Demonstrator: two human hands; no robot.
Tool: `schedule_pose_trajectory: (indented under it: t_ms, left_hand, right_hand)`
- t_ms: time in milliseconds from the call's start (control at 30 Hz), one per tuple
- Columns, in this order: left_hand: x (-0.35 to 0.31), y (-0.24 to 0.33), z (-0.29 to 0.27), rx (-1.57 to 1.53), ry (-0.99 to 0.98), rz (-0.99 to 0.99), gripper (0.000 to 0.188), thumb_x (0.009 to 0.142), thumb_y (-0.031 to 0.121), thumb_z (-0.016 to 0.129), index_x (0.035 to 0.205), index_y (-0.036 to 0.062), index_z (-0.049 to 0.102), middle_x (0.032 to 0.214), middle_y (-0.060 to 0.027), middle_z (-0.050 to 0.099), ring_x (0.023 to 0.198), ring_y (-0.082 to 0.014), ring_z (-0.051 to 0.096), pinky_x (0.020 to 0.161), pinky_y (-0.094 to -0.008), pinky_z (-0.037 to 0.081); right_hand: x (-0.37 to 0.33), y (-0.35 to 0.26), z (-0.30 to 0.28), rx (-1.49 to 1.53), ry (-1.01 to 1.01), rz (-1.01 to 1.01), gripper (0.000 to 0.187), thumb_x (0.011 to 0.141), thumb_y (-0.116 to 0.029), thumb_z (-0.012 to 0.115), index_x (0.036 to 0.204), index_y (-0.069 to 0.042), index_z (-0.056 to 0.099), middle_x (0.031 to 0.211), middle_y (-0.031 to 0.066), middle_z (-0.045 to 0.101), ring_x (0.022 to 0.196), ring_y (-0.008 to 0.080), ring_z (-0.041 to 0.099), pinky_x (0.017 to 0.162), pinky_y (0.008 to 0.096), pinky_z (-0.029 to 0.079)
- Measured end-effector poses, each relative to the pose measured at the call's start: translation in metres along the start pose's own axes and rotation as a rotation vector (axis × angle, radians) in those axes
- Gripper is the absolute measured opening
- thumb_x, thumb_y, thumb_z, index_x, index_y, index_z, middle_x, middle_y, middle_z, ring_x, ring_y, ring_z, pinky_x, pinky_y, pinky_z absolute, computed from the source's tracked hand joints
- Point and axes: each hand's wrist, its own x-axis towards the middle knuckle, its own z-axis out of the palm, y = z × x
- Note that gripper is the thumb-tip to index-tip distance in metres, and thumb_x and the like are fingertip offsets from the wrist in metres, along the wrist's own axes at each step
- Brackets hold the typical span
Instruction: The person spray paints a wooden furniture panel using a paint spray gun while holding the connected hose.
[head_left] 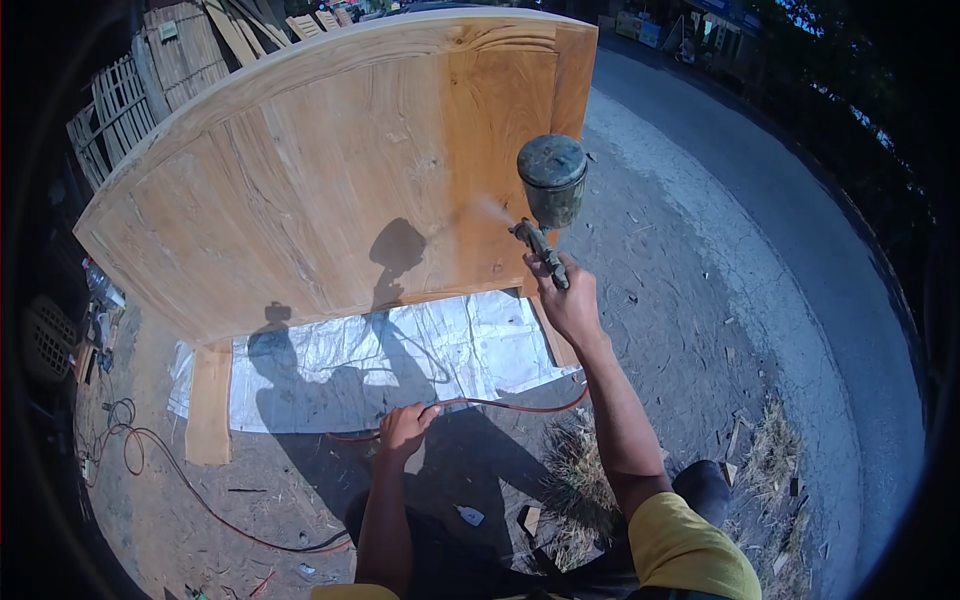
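My right hand (570, 302) is closed around the handle of a spray gun (538, 250), which has a dark, stained cup (553, 185) on top. A pale mist leaves its nozzle toward a large wooden headboard (330, 170) with a curved top edge. The board's right part is a darker, wetter-looking orange-brown, while the left part is pale and dull. Lower down, my left hand (405, 428) is wrapped round a red air hose (500, 404), which runs to the right toward my right forearm.
A white sheet (480, 340) lies on the ground beneath the headboard, between its legs (210, 400). More hose (190, 490) loops across the dirt at left. Dry grass tufts (580, 480) grow near my legs. A paved road (800, 250) curves along the right; wooden slats (125, 110) stand at back left.
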Motion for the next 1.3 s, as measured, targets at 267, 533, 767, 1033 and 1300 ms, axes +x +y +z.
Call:
schedule_pose_trajectory:
  t_ms: [267, 533, 767, 1033, 1300]
  left_hand:
    - [0.011, 0.01, 0.006, -0.127, 0.134, 0.128, 0.052, 0.106, 0.051, 0.059, 0.087, 0.0033, 0.069, 0.082, -0.0254, 0.071, 0.084, -0.0509, 0.069, 0.075, -0.0603, 0.051]
    - [0.017, 0.007, -0.008, -0.178, 0.084, 0.047, 0.054, 0.106, 0.053, 0.058, 0.089, 0.0035, 0.068, 0.082, -0.0275, 0.07, 0.087, -0.0521, 0.068, 0.076, -0.0595, 0.051]
    - [0.009, -0.02, -0.002, -0.113, 0.172, -0.036, 0.056, 0.106, 0.055, 0.057, 0.09, 0.0029, 0.068, 0.083, -0.0274, 0.07, 0.087, -0.0521, 0.068, 0.075, -0.0609, 0.05]
    - [-0.024, 0.018, -0.05, -0.019, 0.285, -0.107, 0.048, 0.106, 0.046, 0.062, 0.088, 0.0021, 0.067, 0.081, -0.0259, 0.07, 0.082, -0.0501, 0.068, 0.071, -0.0582, 0.051]
    - [-0.084, 0.08, -0.089, 0.166, 0.228, -0.287, 0.042, 0.102, 0.045, 0.068, 0.089, 0.0054, 0.069, 0.073, -0.0197, 0.068, 0.075, -0.0428, 0.071, 0.068, -0.053, 0.052]
  right_hand:
    - [0.069, -0.106, -0.048, -0.048, 0.112, -0.05, 0.04, 0.104, -0.038, 0.071, 0.108, 0.001, 0.075, 0.067, 0.011, 0.065, 0.065, 0.0173, 0.068, 0.063, 0.0367, 0.051]
    - [0.091, -0.157, -0.039, 0.099, 0.259, -0.207, 0.039, 0.104, -0.038, 0.071, 0.101, 0.001, 0.075, 0.067, 0.0074, 0.066, 0.061, 0.0157, 0.062, 0.061, 0.0352, 0.05]
    - [0.063, -0.101, 0.0, 0.009, 0.106, -0.065, 0.04, 0.104, -0.038, 0.071, 0.1, 0.002, 0.073, 0.067, 0.0106, 0.065, 0.064, 0.0153, 0.066, 0.064, 0.0358, 0.051]
    - [-0.01, 0.031, 0.06, 0.073, 0.028, 0.032, 0.041, 0.1, -0.037, 0.076, 0.084, -0.001, 0.065, 0.07, 0.0245, 0.066, 0.065, 0.0436, 0.069, 0.06, 0.0495, 0.05]
    - [-0.07, 0.137, 0.113, 0.07, -0.18, 0.231, 0.039, 0.103, -0.035, 0.073, 0.097, 0.003, 0.073, 0.074, 0.0248, 0.07, 0.07, 0.0402, 0.074, 0.064, 0.0457, 0.053]
